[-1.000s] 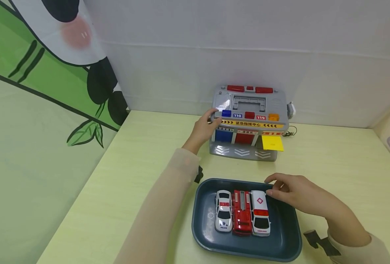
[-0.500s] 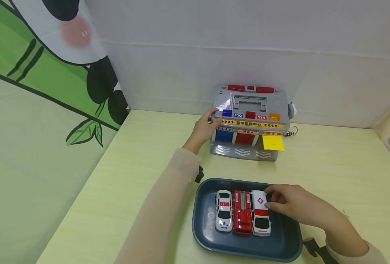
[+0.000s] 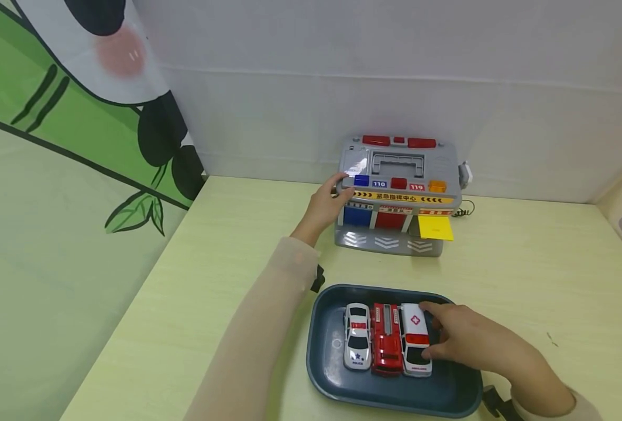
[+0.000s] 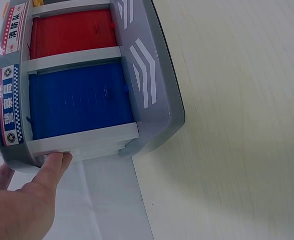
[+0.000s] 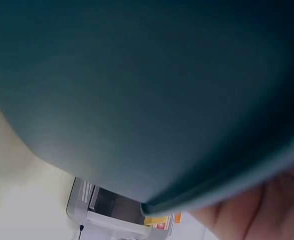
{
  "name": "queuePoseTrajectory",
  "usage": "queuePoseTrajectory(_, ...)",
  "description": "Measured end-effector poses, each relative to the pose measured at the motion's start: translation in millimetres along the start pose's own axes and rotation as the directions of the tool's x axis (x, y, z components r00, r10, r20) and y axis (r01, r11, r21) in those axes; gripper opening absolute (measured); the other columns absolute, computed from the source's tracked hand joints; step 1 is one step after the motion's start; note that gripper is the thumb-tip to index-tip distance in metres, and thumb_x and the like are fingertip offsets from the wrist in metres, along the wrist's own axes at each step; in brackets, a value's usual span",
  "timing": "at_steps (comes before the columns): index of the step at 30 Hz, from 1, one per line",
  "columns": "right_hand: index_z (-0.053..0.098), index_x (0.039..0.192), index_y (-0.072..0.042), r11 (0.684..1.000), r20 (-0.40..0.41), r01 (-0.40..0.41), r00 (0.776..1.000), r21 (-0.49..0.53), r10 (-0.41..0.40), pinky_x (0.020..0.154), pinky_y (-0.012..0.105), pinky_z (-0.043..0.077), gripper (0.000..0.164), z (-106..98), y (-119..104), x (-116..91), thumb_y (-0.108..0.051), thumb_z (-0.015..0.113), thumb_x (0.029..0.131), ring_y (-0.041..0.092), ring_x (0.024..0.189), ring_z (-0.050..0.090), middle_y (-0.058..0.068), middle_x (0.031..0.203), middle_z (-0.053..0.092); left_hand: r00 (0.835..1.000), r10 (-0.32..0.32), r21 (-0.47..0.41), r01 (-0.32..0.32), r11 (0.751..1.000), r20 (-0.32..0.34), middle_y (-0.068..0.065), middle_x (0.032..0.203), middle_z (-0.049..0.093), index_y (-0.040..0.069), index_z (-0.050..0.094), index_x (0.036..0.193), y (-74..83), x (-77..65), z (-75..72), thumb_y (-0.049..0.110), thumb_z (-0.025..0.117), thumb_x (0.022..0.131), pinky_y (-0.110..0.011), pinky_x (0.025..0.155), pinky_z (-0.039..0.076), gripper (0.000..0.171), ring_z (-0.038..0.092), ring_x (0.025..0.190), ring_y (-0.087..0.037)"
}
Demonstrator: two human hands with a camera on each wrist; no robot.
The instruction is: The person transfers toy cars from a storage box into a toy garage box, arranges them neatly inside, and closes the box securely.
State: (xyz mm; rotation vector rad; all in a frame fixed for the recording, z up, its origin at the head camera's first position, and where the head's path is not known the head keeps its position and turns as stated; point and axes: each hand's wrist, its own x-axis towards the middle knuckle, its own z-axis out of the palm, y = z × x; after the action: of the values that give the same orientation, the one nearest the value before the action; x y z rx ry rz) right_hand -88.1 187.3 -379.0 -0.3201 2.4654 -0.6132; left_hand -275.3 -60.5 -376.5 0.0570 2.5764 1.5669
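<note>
My left hand [image 3: 322, 207] grips the left end of a grey toy emergency station [image 3: 447, 158]. In the left wrist view, its thumb lies against the end beside a blue garage door [image 4: 81, 100]. Inside a dark blue-green tray [image 3: 353, 392], a white police car [image 3: 357, 345], a red fire truck [image 3: 387, 354] and a white ambulance [image 3: 415, 327] stand side by side. My right hand [image 3: 474, 339] is at the ambulance's right side, a fingertip by its rear end and the thumb by its windshield. Only the tray's outer wall [image 5: 136, 100] and part of that hand show in the right wrist view.
A yellow door [image 3: 435, 228] stands raised at the station's right, beside a red door [image 3: 389, 220]. A coiled dark cord [image 3: 464, 209] lies by its right end. A pale wall [image 3: 268, 128] rises behind the light tabletop [image 3: 226, 263].
My right hand has moved from the tray's far rim toward me and down to the ambulance, thumb and fingers spreading apart. The left hand and the toy cars have stayed in place.
</note>
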Motion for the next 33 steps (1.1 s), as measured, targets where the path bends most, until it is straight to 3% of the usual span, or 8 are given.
queuePoseTrajectory(5,0.045,0.138,0.008,0.997,-0.019,-0.009,1.0,-0.079,0.008,0.087,0.054,0.051,0.098,6,0,4,-0.038,0.09,0.064,0.028,0.096,0.057,0.017,0.114,0.061,1.0,0.013,0.003,-0.013,1.0,-0.007,-0.013,0.149,0.041,0.028,0.038,0.15,-1.6,0.2,0.7,0.041,0.053,0.101,-0.049,0.102,0.042,0.053,0.044,0.131,-0.032)
queuePoseTrajectory(8,0.044,0.138,0.008,0.994,-0.032,-0.018,0.999,-0.108,0.015,0.09,0.059,0.047,0.101,9,0,5,-0.041,0.091,0.062,0.034,0.104,0.055,0.021,0.122,0.057,1.0,0.014,0.006,-0.014,1.0,-0.009,-0.012,0.149,0.041,0.028,0.038,0.149,-2.0,0.5,1.1,0.041,0.053,0.101,-0.048,0.101,0.042,0.053,0.044,0.131,-0.032)
queuePoseTrajectory(15,0.042,0.138,0.007,0.995,-0.054,-0.014,0.998,-0.098,0.009,0.091,0.059,0.047,0.105,15,2,7,-0.041,0.092,0.06,0.035,0.106,0.054,0.021,0.123,0.056,1.0,0.024,0.021,-0.024,0.999,-0.01,-0.013,0.149,0.041,0.028,0.038,0.15,-0.5,-0.5,0.9,0.042,0.052,0.101,-0.049,0.101,0.042,0.052,0.044,0.131,-0.033)
queuePoseTrajectory(23,0.042,0.139,0.005,0.995,-0.027,-0.038,0.999,-0.094,0.036,0.091,0.058,0.047,0.107,18,1,12,-0.045,0.091,0.058,0.034,0.105,0.053,0.02,0.121,0.057,1.0,0.013,0.02,-0.013,1.0,-0.007,-0.012,0.15,0.041,0.029,0.038,0.15,-0.2,0.3,0.8,0.043,0.051,0.101,-0.049,0.101,0.042,0.053,0.044,0.131,-0.032)
queuePoseTrajectory(33,0.034,0.136,0.004,0.999,-0.082,0.013,0.997,0.05,-0.008,0.078,0.047,0.056,0.104,20,2,9,-0.032,0.094,0.059,0.025,0.088,0.057,0.012,0.102,0.059,1.0,0.012,0.02,-0.012,1.0,-0.009,-0.011,0.149,0.042,0.029,0.038,0.15,-1.6,0.8,0.6,0.043,0.052,0.1,-0.049,0.101,0.042,0.053,0.045,0.131,-0.032)
